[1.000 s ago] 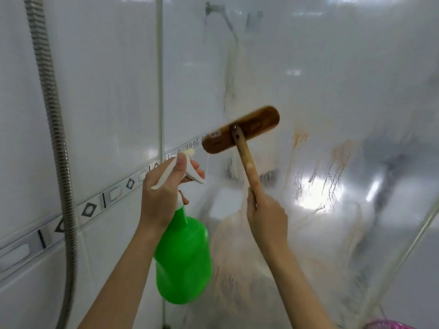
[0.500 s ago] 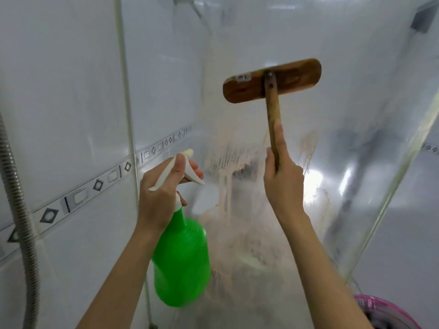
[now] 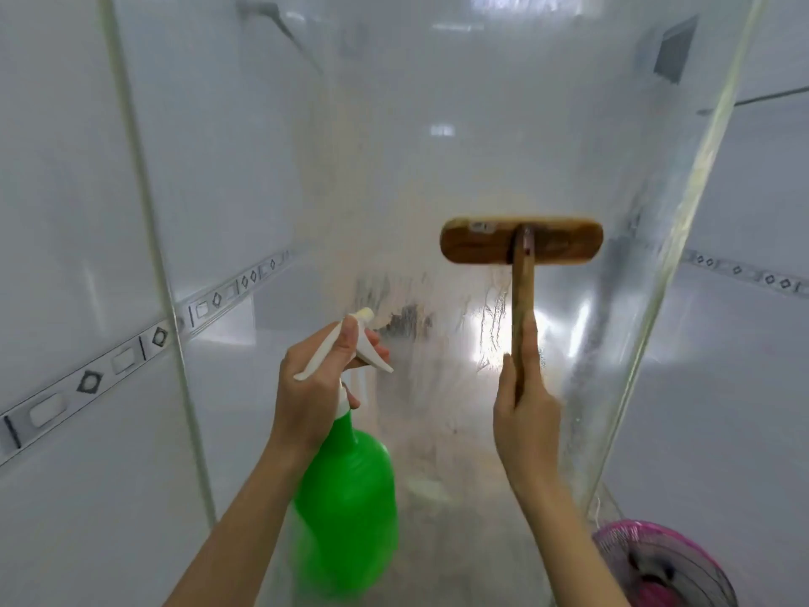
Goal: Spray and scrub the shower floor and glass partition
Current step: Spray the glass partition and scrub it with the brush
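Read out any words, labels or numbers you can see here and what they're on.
No text can be read.
On the wooden brush, a small sticker: too blurred to read.
On the green spray bottle: no label shows.
On the tile border strip: only diamonds and rectangles, no letters.

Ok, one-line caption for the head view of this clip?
Right hand holds a wooden brush against the smeared glass partition while the left hand grips a green spray bottle.

Bright, glare on glass partition (image 3: 503,335), soft blur
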### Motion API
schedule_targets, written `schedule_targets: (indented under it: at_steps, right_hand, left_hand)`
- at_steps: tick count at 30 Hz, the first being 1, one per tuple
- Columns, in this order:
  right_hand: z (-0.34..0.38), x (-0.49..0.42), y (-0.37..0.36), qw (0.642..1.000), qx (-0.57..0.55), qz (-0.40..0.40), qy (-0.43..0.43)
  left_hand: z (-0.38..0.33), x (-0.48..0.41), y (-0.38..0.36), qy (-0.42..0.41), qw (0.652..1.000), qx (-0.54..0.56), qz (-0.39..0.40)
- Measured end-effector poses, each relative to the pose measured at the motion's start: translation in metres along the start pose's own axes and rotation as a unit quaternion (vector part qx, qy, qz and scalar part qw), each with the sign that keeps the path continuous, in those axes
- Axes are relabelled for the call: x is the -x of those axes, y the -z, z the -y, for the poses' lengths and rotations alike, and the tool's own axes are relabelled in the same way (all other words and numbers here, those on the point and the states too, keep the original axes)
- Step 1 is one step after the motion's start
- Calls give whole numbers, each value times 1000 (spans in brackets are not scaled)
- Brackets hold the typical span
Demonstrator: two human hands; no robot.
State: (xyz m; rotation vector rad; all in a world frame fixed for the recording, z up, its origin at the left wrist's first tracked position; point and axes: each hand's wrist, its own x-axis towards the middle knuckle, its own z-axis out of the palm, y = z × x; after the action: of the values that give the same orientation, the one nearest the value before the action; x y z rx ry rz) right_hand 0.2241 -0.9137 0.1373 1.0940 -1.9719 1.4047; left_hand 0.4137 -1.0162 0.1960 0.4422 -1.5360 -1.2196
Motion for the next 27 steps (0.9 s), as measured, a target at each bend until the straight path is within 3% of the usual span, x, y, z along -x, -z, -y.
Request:
schedule_targets:
  at_steps: [4,10,16,22,27]
  right_hand:
    - [-23,65,9,996,7,72,-53]
    - [14,-70,38,998,-43,-47,3]
    - [-23,38,25,998,-14,41,-36]
    - [4,-61,51,999,-27,-34,-5]
    - [-33,36,31,998,-22,8,-55]
  left_hand:
    - [13,-3,-16,4,1000,-12,18]
    - [21,-6,-47,34,999,3,8]
    - [27,-8,-55,12,1000,16,-9]
    - [26,-17,-67,11,1000,2,15]
    - [27,-15,-75,7,999,24,22]
